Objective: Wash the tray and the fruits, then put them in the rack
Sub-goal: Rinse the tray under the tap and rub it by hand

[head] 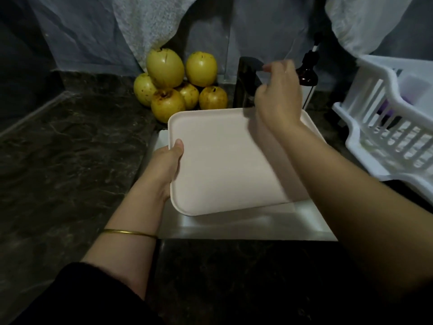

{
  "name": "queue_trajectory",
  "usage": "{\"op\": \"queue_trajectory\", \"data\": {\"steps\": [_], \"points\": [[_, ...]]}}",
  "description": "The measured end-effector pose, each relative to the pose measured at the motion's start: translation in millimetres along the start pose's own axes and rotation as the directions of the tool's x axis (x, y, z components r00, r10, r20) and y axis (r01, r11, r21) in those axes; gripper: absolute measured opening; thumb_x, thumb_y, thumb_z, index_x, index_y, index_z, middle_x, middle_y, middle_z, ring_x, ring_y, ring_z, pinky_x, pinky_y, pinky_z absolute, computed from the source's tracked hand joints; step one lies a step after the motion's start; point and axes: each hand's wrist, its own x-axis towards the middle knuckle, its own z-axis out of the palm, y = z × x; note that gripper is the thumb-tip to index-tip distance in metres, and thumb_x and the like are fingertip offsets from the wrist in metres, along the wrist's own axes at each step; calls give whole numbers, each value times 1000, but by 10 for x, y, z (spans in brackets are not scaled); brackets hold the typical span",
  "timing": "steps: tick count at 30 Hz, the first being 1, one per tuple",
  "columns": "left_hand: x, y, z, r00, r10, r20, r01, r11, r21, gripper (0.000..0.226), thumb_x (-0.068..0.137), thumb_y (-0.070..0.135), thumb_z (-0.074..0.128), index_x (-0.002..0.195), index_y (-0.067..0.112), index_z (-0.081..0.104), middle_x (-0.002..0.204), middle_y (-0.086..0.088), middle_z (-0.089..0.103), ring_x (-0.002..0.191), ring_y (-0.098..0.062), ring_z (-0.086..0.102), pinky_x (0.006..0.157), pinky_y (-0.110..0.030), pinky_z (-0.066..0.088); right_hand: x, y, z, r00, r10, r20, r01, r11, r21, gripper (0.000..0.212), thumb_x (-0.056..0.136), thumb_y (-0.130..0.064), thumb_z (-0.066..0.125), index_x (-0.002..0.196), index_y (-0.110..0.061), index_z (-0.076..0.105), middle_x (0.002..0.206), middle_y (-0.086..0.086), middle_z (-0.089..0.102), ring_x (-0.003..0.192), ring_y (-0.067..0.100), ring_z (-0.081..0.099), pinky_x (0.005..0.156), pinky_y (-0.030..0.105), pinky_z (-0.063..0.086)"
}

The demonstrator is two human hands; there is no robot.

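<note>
A pale pink tray is held tilted over the white sink. My left hand grips its left edge, thumb on top. My right hand is raised above the tray's far right corner, fingers curled at the dark faucet; motion blur hides whether it grips the handle. Several yellow fruits lie piled on the counter behind the tray's left corner. The white slatted rack stands at the right.
A dark marble counter surrounds the sink. Behind my right hand stands a dark brown pump bottle. Something purple lies inside the rack. Plastic sheeting covers the back wall.
</note>
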Motion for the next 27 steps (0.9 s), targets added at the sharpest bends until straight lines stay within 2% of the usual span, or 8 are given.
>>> {"op": "queue_trajectory", "data": {"steps": [4, 7, 11, 15, 20, 24, 27], "points": [[27, -8, 13, 1000, -10, 4, 10, 998, 61, 26, 100, 32, 44, 110, 12, 58, 86, -5, 67, 75, -21, 64, 66, -30, 50, 336, -86, 173, 992, -52, 118, 65, 991, -114, 36, 95, -10, 43, 129, -4, 49, 139, 13, 42, 128, 28, 39, 102, 34, 34], [94, -3, 23, 999, -30, 32, 27, 995, 93, 31, 100, 33, 45, 114, 10, 59, 88, -7, 68, 79, -26, 65, 78, -37, 52, 576, -89, 252, 969, 12, 246, 43, 976, -214, 32, 96, -17, 46, 123, 0, 50, 135, 18, 43, 124, 34, 40, 97, 39, 37], [198, 83, 18, 997, -15, 70, 4, 989, 145, 26, 100, 33, 44, 106, 15, 61, 87, -7, 71, 80, -26, 67, 80, -38, 53, 862, -54, 358, 920, 80, 383, 39, 955, -293, 43, 97, -32, 47, 128, -1, 45, 133, 21, 45, 121, 37, 45, 91, 40, 40], [253, 98, -22, 997, -56, 58, 44, 979, 198, 29, 99, 38, 45, 113, 18, 61, 100, -14, 71, 91, -33, 67, 89, -50, 52, 1105, -82, 473, 873, 153, 464, 66, 905, -421, 41, 100, -31, 41, 129, -2, 46, 134, 20, 47, 120, 36, 48, 90, 38, 41], [217, 57, -99, 990, -129, 59, 116, 974, 196, 26, 98, 40, 46, 101, 21, 64, 99, -12, 72, 92, -31, 68, 90, -50, 52, 1237, -216, 519, 840, 161, 519, 163, 837, -522, 42, 104, -28, 35, 137, -3, 41, 140, 19, 41, 128, 37, 39, 98, 44, 39], [198, 142, -95, 984, -165, 66, 151, 971, 183, 30, 98, 41, 46, 108, 20, 66, 98, -9, 73, 93, -30, 69, 90, -49, 52, 1283, -198, 571, 845, 171, 506, 181, 800, -572, 44, 104, -35, 31, 128, -4, 50, 132, 17, 49, 121, 32, 48, 85, 38, 43], [178, 228, -46, 980, -178, 84, 165, 976, 141, 27, 97, 41, 46, 103, 23, 66, 94, -5, 74, 90, -27, 70, 85, -44, 54, 1312, -168, 611, 825, 193, 530, 166, 815, -555, 39, 104, -32, 34, 127, -5, 51, 132, 15, 50, 120, 30, 50, 78, 35, 39]]}}
